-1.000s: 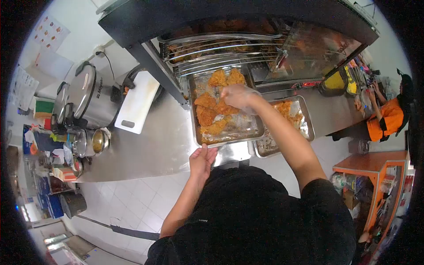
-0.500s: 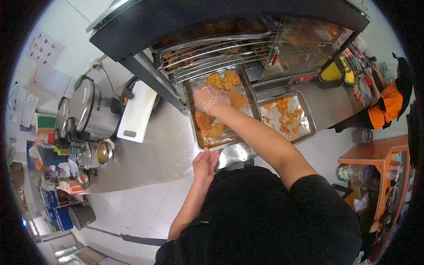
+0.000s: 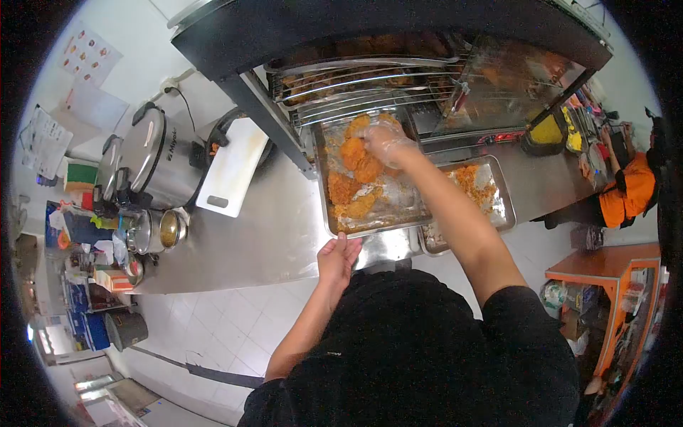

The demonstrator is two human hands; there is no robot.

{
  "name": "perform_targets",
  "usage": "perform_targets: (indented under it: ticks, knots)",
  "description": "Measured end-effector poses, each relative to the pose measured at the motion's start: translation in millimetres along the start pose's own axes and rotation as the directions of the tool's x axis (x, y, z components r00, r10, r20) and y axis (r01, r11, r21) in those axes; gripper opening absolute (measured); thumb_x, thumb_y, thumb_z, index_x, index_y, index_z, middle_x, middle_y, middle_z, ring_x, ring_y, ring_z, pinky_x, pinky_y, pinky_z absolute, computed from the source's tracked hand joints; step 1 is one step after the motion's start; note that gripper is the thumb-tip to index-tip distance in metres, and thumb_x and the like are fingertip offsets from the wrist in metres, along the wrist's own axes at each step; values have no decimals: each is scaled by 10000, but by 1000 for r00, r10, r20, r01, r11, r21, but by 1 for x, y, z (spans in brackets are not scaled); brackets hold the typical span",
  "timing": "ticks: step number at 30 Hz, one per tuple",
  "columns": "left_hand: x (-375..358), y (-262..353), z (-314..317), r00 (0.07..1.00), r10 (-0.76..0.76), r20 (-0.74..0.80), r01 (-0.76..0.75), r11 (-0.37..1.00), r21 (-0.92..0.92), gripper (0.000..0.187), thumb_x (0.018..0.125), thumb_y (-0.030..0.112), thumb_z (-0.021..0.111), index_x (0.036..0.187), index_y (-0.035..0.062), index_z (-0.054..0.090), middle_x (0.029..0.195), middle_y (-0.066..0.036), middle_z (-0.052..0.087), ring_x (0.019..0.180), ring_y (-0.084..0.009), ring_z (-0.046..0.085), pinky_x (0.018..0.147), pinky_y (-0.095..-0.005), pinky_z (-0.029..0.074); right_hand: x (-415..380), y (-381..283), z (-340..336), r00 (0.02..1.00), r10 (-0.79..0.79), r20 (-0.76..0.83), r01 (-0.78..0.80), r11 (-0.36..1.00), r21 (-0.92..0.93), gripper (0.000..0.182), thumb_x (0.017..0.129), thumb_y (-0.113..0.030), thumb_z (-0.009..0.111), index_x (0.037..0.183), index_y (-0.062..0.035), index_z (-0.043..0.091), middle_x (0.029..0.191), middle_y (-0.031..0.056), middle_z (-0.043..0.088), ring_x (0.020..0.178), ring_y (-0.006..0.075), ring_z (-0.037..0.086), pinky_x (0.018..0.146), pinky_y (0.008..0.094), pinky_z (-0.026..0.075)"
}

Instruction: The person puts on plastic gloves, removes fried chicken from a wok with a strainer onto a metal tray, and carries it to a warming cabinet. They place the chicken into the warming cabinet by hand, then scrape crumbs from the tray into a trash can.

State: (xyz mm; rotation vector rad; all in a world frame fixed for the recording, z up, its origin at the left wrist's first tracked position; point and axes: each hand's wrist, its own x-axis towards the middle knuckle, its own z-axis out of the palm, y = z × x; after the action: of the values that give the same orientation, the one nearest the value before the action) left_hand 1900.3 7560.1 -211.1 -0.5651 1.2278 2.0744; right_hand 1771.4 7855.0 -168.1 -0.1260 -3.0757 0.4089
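A metal tray [image 3: 398, 203] lies partly inside the warming cabinet and holds several pieces of fried chicken [image 3: 344, 188]. My right hand [image 3: 388, 142], in a clear plastic glove, is over the upper part of this tray, with its fingers bent down at the fried pieces. What its fingertips grip, if anything, is hidden. My left hand [image 3: 337, 259] is bare and closed on the tray's near edge, thumb on the rim. To the right stands a second metal tray [image 3: 506, 206] with orange crumbs [image 3: 471, 183].
The warming cabinet [image 3: 398, 18] with racks rises ahead. On the left are a white cutting board [image 3: 235, 167], a large pressure cooker [image 3: 160, 156] and small pots [image 3: 146, 231]. A person in orange [image 3: 626, 191] is at the far right.
My right hand has moved right across the tray, and fried pieces now lie more toward its left side. My left hand stays at the near rim. The camera view has shifted slightly.
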Motion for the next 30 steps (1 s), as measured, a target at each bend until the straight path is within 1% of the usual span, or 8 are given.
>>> perform_targets:
  ticks: [2,8,14,18,21,25,27,30]
  knots:
    - [0,0,0,1000,-3,13,3,1000,21,184,993,193,585,958,17,546,985,-169,667,962,-262,676,888,-386,569,-11,-18,-4,993,30,-116,-44,992,-117,348,920,-238,565,1261,-238,638,1138,170,671,1056,325,642,964,430,470]
    - [0,2,5,1000,10,-9,-10,1000,5,196,988,181,591,904,11,541,945,-180,668,939,-274,687,862,-388,584,-67,-73,3,919,-388,-76,393,917,67,572,804,-346,705,1329,-185,543,1053,178,689,1069,338,638,982,504,393]
    - [-2,-1,11,1000,9,16,-10,999,51,189,982,149,598,838,37,549,891,-146,683,901,-256,709,791,-347,608,-61,-112,4,961,-184,209,195,980,-36,351,834,-346,623,1044,-68,666,1038,194,699,1041,332,652,948,527,437]
    - [-4,3,18,1000,28,12,-28,998,62,191,980,158,602,836,45,546,903,-145,685,907,-252,709,789,-344,607,-58,-100,-41,976,-20,218,-55,942,330,441,823,-280,574,1244,-158,615,1062,205,681,1092,376,613,947,518,434]
    - [-4,3,18,1000,17,3,-17,1000,22,184,978,164,606,846,52,544,904,-145,685,910,-251,710,797,-349,606,-52,-66,-28,999,12,-52,-7,995,98,400,833,-229,549,1216,-157,637,1034,171,695,1054,384,623,933,502,474]
    - [-1,2,14,1000,-7,19,8,999,-42,133,980,156,600,913,63,533,904,-139,677,935,-264,704,825,-371,603,-68,-13,-39,946,232,-226,-167,947,275,268,836,-217,583,1058,-114,691,986,189,689,970,392,639,879,493,492]
    - [0,3,15,999,-10,41,12,998,-57,118,982,149,594,938,63,528,909,-139,673,942,-272,701,834,-377,603,-102,13,-45,956,136,-260,-123,990,66,318,830,-281,609,1028,-38,670,1045,209,672,925,412,648,831,499,519]
    - [0,5,17,999,-9,40,13,996,-87,112,980,129,592,977,54,509,939,-165,663,949,-294,696,852,-393,603,-158,36,-30,878,470,-91,-453,877,162,328,884,-268,598,1079,-10,651,1012,205,678,830,362,667,753,464,535]
